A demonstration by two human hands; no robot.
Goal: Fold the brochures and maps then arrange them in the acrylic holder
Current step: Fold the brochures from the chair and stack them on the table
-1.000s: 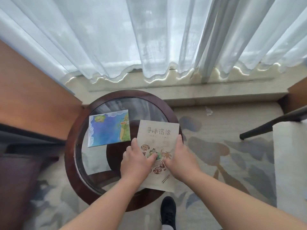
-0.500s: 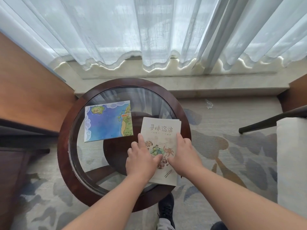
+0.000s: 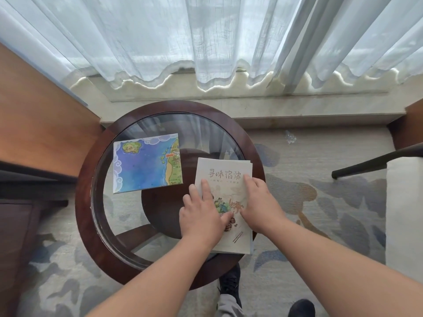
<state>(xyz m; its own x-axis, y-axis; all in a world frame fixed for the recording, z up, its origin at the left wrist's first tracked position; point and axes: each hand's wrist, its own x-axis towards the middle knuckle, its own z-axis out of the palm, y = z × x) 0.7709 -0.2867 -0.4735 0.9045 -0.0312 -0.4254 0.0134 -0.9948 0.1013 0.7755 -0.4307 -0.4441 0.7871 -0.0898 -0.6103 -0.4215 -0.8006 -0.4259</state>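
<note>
At centre right of the frame the brochure (image 3: 225, 175) is pressed flat on the desk (image 3: 85, 202) by the left hand (image 3: 201, 217) and right hand (image 3: 261, 207), fingers straight, side by side, nothing gripped. In judgement, the crease is best firmed by outward strokes with edges aligned (layers peek out at its top). The map (image 3: 146, 164) lies left of centre; no holder is seen.

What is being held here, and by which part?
Nothing is gripped. The left hand and right hand lie flat on the brochure, fingers pressing its middle down on the table.
</note>
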